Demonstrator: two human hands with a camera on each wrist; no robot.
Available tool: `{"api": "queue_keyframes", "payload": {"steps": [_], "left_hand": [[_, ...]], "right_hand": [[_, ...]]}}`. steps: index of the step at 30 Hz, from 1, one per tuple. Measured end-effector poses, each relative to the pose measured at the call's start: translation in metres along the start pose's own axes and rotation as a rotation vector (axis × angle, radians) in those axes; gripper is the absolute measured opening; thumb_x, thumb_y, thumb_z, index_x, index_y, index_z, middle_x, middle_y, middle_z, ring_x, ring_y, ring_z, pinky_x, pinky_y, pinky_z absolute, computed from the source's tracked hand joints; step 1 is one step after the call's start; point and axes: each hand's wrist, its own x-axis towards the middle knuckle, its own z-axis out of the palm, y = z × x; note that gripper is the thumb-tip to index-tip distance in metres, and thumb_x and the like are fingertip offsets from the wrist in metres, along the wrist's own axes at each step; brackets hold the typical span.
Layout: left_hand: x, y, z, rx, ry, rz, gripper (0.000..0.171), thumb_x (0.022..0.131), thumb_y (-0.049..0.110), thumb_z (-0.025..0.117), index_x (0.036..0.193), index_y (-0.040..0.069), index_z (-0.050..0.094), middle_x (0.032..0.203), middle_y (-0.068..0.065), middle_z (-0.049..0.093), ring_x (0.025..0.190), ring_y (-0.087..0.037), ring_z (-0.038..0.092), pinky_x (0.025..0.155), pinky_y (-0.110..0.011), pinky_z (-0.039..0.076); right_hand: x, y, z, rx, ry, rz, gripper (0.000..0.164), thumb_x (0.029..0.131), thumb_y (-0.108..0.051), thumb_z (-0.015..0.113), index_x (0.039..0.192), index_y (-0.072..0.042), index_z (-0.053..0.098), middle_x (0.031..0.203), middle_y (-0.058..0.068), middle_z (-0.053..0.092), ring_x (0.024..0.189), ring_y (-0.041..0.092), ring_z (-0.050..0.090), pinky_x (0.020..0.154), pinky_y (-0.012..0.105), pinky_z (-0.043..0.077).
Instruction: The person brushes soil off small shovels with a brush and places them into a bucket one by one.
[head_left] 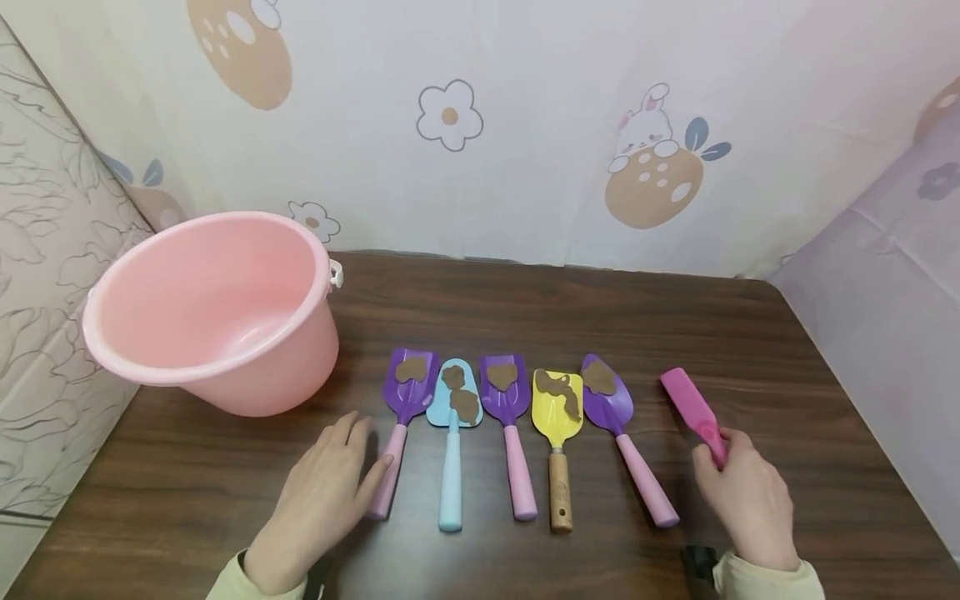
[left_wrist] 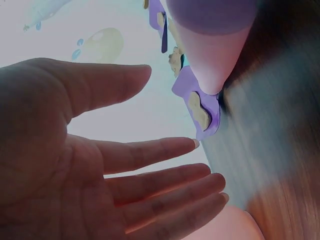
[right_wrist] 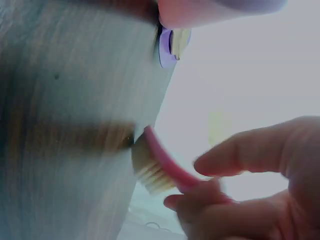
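Note:
My right hand holds a pink scrub brush by its handle, at the right of the table. In the right wrist view, pale bristles show under the brush's pink back. My left hand is spread with nothing gripped, its thumb by the pink handle of the leftmost purple toy shovel. To its right lie a light blue shovel, another purple shovel, a yellow shovel with a wooden handle and a purple pointed trowel. Brown patches lie on their blades.
A large pink bucket stands at the back left of the dark wooden table. A printed cloth hangs behind the table, with more patterned covering at both sides.

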Motion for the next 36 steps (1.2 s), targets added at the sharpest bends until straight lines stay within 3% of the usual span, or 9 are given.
{"api": "queue_keyframes", "payload": {"steps": [3, 8, 12, 15, 20, 26, 36], "left_hand": [[0.001, 0.001, 0.001, 0.011, -0.004, -0.009, 0.053, 0.088, 0.032, 0.066, 0.123, -0.006, 0.055, 0.125, -0.024, 0.056, 0.113, -0.035, 0.056, 0.090, -0.050, 0.049], [0.004, 0.004, 0.002, 0.011, -0.043, -0.055, 0.057, 0.089, 0.033, 0.065, 0.127, -0.008, 0.051, 0.119, -0.022, 0.057, 0.107, -0.033, 0.057, 0.085, -0.047, 0.051], [0.006, 0.006, 0.003, -0.008, -0.061, -0.089, 0.060, 0.090, 0.034, 0.062, 0.128, -0.010, 0.048, 0.116, -0.023, 0.057, 0.106, -0.033, 0.058, 0.082, -0.048, 0.052], [0.008, 0.007, 0.004, -0.022, -0.066, -0.118, 0.059, 0.091, 0.035, 0.061, 0.126, -0.010, 0.047, 0.113, -0.024, 0.058, 0.102, -0.033, 0.060, 0.078, -0.047, 0.053], [0.010, 0.008, 0.008, -0.042, -0.096, -0.165, 0.055, 0.090, 0.035, 0.063, 0.119, -0.009, 0.048, 0.098, -0.020, 0.057, 0.085, -0.030, 0.062, 0.068, -0.045, 0.053], [0.015, 0.010, 0.015, -0.045, -0.140, -0.170, 0.051, 0.088, 0.035, 0.066, 0.109, -0.008, 0.049, 0.081, -0.013, 0.052, 0.062, -0.021, 0.051, 0.053, -0.036, 0.047], [0.021, 0.011, 0.023, -0.075, -0.225, -0.222, 0.054, 0.090, 0.036, 0.064, 0.115, -0.009, 0.047, 0.072, -0.010, 0.052, 0.056, -0.020, 0.051, 0.048, -0.033, 0.043]], "right_hand": [[-0.004, -0.001, -0.003, 0.011, 0.048, 0.041, 0.045, 0.094, -0.035, 0.049, 0.115, 0.004, 0.056, 0.070, 0.016, 0.056, 0.060, 0.030, 0.049, 0.047, 0.038, 0.033], [-0.011, -0.005, -0.004, 0.034, 0.049, 0.023, 0.047, 0.096, -0.043, 0.047, 0.109, 0.001, 0.060, 0.061, 0.007, 0.048, 0.057, 0.027, 0.046, 0.046, 0.035, 0.030], [-0.014, -0.008, -0.002, 0.036, 0.047, -0.013, 0.048, 0.098, -0.043, 0.043, 0.101, 0.002, 0.059, 0.060, 0.007, 0.044, 0.057, 0.026, 0.045, 0.047, 0.035, 0.029], [-0.018, -0.012, 0.000, 0.034, 0.047, -0.052, 0.046, 0.100, -0.041, 0.039, 0.087, -0.001, 0.056, 0.059, 0.006, 0.042, 0.055, 0.024, 0.043, 0.047, 0.034, 0.029], [-0.021, -0.019, 0.007, 0.050, 0.085, -0.134, 0.043, 0.102, -0.035, 0.036, 0.072, -0.006, 0.046, 0.055, 0.004, 0.039, 0.052, 0.023, 0.042, 0.046, 0.034, 0.029], [-0.023, -0.026, 0.015, 0.097, 0.146, -0.197, 0.040, 0.103, -0.028, 0.036, 0.073, -0.004, 0.047, 0.053, 0.002, 0.036, 0.049, 0.021, 0.040, 0.047, 0.035, 0.029], [-0.027, -0.034, 0.018, 0.158, 0.197, -0.228, 0.034, 0.103, -0.024, 0.040, 0.085, 0.001, 0.056, 0.054, 0.001, 0.036, 0.049, 0.018, 0.038, 0.047, 0.033, 0.029]]}}
